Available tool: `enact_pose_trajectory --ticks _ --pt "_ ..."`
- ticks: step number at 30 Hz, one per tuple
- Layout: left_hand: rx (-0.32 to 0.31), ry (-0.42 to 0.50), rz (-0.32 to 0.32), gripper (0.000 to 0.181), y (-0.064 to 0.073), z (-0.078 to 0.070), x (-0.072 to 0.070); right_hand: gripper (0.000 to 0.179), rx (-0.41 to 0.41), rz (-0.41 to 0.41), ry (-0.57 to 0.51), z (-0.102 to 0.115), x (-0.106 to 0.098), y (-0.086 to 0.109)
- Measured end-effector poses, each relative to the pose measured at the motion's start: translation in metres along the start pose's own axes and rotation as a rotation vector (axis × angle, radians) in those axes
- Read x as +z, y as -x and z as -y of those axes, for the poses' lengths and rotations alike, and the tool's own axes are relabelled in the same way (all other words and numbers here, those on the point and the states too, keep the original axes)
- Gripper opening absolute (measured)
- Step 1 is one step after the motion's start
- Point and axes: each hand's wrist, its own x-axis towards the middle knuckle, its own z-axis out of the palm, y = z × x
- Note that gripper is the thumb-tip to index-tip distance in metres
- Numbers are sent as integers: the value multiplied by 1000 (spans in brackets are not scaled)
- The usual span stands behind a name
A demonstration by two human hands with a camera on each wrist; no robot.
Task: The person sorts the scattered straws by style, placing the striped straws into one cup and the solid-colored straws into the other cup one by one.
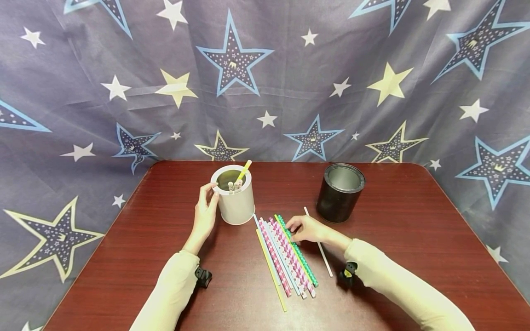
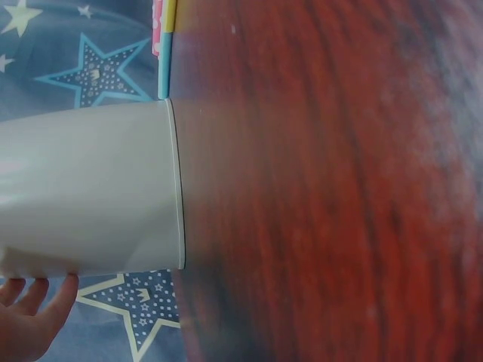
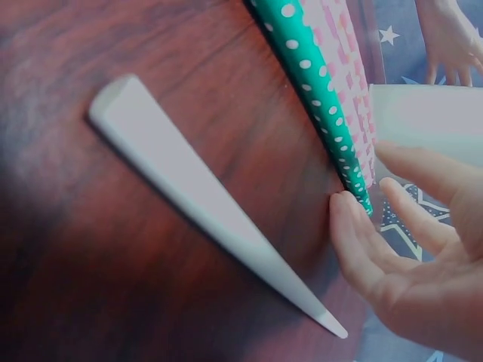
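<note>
A plain white straw (image 1: pixel 325 259) lies across the right hand's way, passing under the hand, while the black container (image 1: pixel 337 202) stands upright just beyond. From here I see the row of straws (image 1: pixel 285 259) on the table (image 1: pixel 124 257) between the two hands: slim tubes, dotted, patterned or plain, in pink, pale blue, yellow and green. The right hand (image 1: pixel 308 229) hovers by the green edge, thumb and fingers parted and bent; whether a tip touches a straw I can't tell. The left hand (image 1: pixel 205 214) lays slightly parted fingertips against the off-white container (image 1: pixel 236 209), a smooth cylinder (one yellow straw (image 1: pixel 245 169) juts well above its rim, beside a few patterned ends). Glossy red-brown wood grain runs beneath; behind hangs creased, star-printed cloth (image 1: pixel 281 46).
</note>
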Motion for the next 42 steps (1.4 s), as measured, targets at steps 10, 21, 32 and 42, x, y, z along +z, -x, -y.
enact_pose_trajectory --ticks 10,21,32,42 --pt "9 8 -1 29 0 1 0 30 10 -8 -10 -3 4 1" --pt "19 10 0 29 -1 2 0 31 52 -33 45 -4 4 1" --pt "5 -4 0 29 -1 1 0 29 65 -60 151 0 7 0" --pt "-7 -11 3 29 0 2 -1 28 40 -70 224 1 10 -1"
